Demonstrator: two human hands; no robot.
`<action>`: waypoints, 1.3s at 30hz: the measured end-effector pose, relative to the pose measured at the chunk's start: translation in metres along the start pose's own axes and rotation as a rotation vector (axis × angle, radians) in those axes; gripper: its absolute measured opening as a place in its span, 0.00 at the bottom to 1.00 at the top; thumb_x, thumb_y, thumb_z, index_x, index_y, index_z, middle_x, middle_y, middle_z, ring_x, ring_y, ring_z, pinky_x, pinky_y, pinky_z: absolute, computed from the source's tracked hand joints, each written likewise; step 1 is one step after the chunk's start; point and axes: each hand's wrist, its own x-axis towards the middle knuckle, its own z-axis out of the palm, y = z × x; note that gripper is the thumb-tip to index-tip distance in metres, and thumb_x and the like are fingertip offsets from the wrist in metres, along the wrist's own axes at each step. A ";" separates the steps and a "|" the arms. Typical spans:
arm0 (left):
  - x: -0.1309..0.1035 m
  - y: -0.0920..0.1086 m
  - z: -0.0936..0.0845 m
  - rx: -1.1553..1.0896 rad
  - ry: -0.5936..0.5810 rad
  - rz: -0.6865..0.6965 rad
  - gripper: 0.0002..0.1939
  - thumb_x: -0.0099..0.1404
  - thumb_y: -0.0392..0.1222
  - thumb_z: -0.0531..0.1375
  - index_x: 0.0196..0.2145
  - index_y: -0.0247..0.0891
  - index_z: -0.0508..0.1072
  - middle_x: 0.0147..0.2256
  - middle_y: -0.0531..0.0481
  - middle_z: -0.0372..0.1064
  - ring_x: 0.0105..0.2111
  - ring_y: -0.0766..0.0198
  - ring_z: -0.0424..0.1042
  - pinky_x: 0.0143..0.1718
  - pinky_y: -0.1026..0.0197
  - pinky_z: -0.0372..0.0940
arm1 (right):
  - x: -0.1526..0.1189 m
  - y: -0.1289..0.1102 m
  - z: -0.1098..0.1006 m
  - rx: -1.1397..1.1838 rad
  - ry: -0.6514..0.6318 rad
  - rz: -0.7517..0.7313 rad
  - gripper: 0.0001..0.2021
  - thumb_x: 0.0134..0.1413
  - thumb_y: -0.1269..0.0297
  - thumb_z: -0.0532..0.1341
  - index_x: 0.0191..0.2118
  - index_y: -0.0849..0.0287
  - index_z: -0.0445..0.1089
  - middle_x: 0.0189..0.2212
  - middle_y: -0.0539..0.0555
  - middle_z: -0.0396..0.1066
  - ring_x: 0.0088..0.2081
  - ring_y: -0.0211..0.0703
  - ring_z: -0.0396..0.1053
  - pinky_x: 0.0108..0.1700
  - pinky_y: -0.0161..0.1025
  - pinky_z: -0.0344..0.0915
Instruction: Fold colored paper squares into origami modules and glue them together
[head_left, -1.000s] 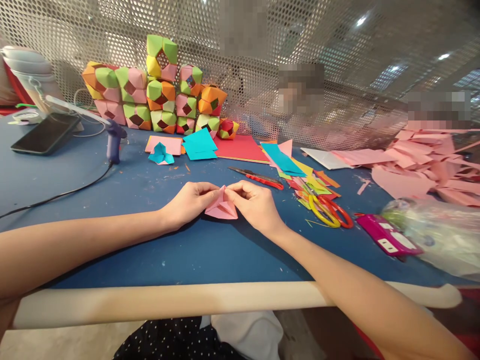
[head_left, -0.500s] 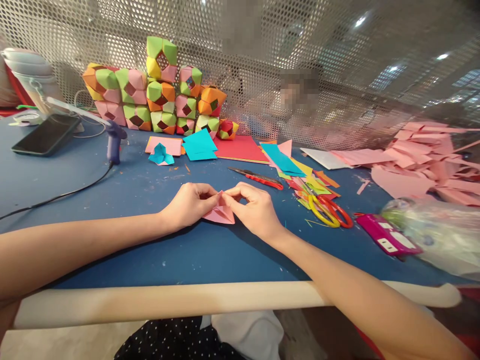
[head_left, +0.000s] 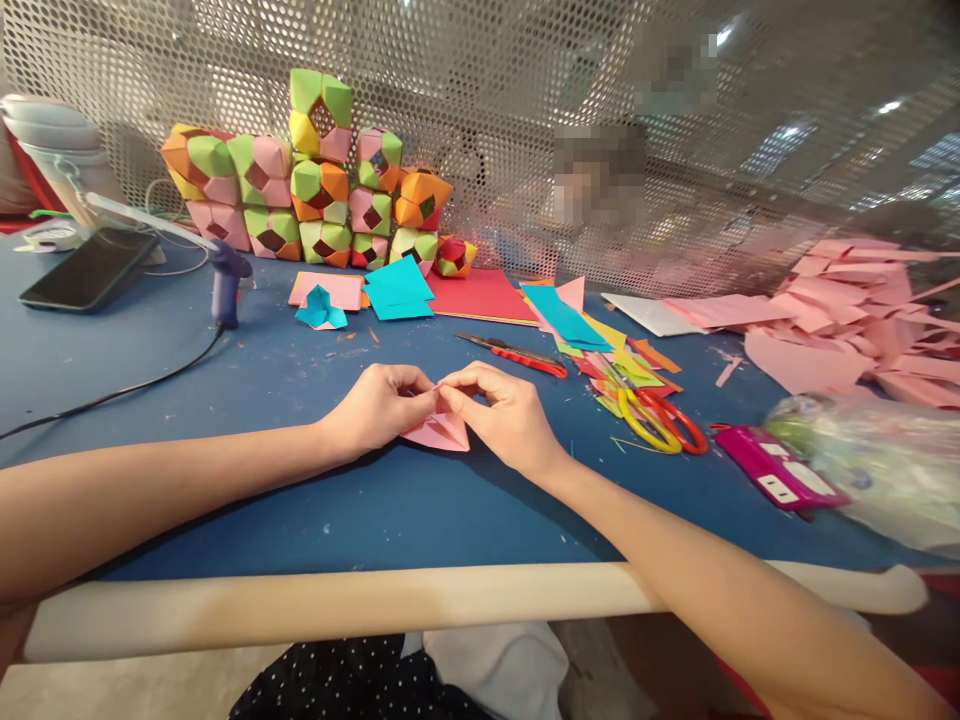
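Between my hands is a pink folded piece of paper (head_left: 441, 432), its lower part fanning out into a triangular shape just above the blue table (head_left: 420, 510). My left hand (head_left: 380, 405) pinches its upper edge from the left with thumb and fingers. From the right, my right hand (head_left: 501, 408) pinches the same edge, its fingertips close to the left ones. The fingers hide the top of the paper. Beyond the hands lie a blue folded paper piece (head_left: 322, 309) and blue paper squares (head_left: 399, 290).
A red utility knife (head_left: 517, 353) and scissors (head_left: 660, 420) lie to the right, by paper scraps (head_left: 570, 318). A glue gun (head_left: 226, 285) with a cord stands left, near a phone (head_left: 90, 270). Folded paper blocks (head_left: 322, 190) are stacked at the back; pink strips (head_left: 840, 320) pile up right.
Both hands keep their pinch on the pink paper. My right fingertips have shifted very slightly left, and the paper's lower part shows a little more.
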 end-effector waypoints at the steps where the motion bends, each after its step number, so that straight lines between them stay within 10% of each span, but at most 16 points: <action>1: 0.000 0.000 0.000 0.004 -0.002 -0.001 0.12 0.55 0.45 0.56 0.24 0.33 0.73 0.19 0.54 0.63 0.20 0.71 0.58 0.20 0.69 0.52 | 0.000 0.000 0.000 0.006 0.000 -0.004 0.05 0.53 0.69 0.58 0.30 0.58 0.71 0.28 0.51 0.70 0.32 0.38 0.68 0.35 0.37 0.65; 39: 0.004 -0.002 -0.002 -0.036 0.011 0.030 0.11 0.58 0.43 0.56 0.32 0.35 0.75 0.31 0.50 0.74 0.31 0.65 0.69 0.33 0.65 0.63 | 0.000 0.006 0.000 -0.207 -0.011 -0.123 0.10 0.55 0.68 0.56 0.25 0.59 0.69 0.23 0.50 0.66 0.26 0.36 0.63 0.31 0.35 0.61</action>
